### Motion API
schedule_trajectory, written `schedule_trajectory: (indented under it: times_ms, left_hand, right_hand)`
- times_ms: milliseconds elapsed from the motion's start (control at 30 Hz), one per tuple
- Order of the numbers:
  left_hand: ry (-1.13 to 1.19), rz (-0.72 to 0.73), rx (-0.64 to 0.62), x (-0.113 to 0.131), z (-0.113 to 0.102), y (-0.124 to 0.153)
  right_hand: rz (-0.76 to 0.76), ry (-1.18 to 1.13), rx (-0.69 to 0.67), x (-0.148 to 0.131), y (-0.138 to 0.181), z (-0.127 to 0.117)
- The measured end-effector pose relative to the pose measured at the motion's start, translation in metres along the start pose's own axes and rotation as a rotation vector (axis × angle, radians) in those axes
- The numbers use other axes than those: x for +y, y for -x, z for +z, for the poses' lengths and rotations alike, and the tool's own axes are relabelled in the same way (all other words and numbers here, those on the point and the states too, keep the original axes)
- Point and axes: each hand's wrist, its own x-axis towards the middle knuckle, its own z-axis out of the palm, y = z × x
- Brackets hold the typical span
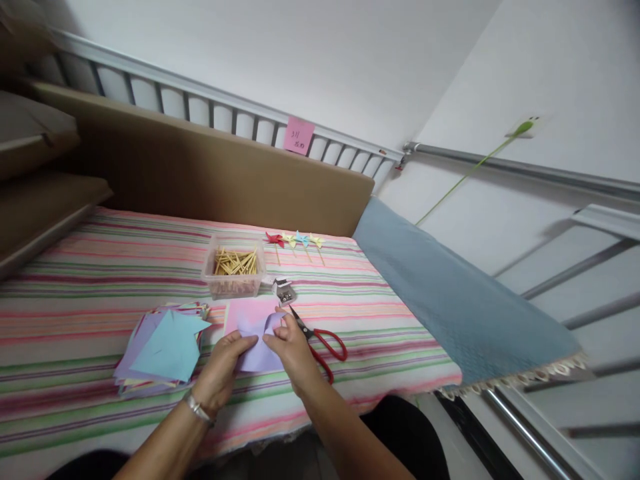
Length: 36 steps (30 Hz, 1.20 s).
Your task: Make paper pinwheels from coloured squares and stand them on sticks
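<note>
A sheet of purple paper (260, 360) is held between both hands, with one corner curled up on its right side. My left hand (225, 363) pinches its left edge between thumb and fingers. With thumb and fingers, my right hand (290, 347) grips the curled part. Pink paper (245, 312) lies flat beneath and behind it. Red-handled scissors (317, 333) rest just right of my right hand, blades pointing away. Left of my left hand sits a stack of coloured paper (173, 347), light blue on top.
Behind the hands stand a clear plastic box (235, 288) of small sticks and a little box of metal pins (285, 293). Several finished paper pinwheels (301, 239) lie farther back. A cardboard panel (225, 180) borders the striped cloth (400, 347); cardboard boxes (45, 200) stand left.
</note>
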Motion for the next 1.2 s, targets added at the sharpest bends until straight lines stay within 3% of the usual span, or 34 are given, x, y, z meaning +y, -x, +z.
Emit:
schedule_trajectory:
  times_ms: [100,233,333,500,600,1000,1200]
  left_hand:
    - [-0.021,0.022,0.043,0.003,-0.004,-0.002]
    - [-0.044,0.026,0.106,0.007,-0.006,-0.003]
    - [-0.070,0.017,0.103,0.007,-0.007,-0.003]
    - [-0.103,0.004,0.083,0.006,-0.008,-0.004]
    - [-0.089,-0.009,0.065,0.007,-0.006,-0.003]
    - [-0.104,-0.003,0.095,0.013,-0.001,0.001]
    - [-0.166,0.007,0.098,0.002,-0.005,-0.002]
  right_hand:
    - [-0.083,0.171,0.007,0.007,0.006,-0.008]
    - [-0.364,0.451,0.118,0.007,0.025,-0.018]
    - [-0.509,0.587,0.119,0.003,0.036,-0.019]
    - [-0.337,0.488,0.036,0.008,0.034,-0.012]
    - [-0.312,0.488,0.035,0.012,0.030,-0.012]
    - [-0.617,0.801,-0.015,-0.001,0.038,-0.022]
    - [-0.406,0.662,0.063,-0.004,0.032,-0.015]
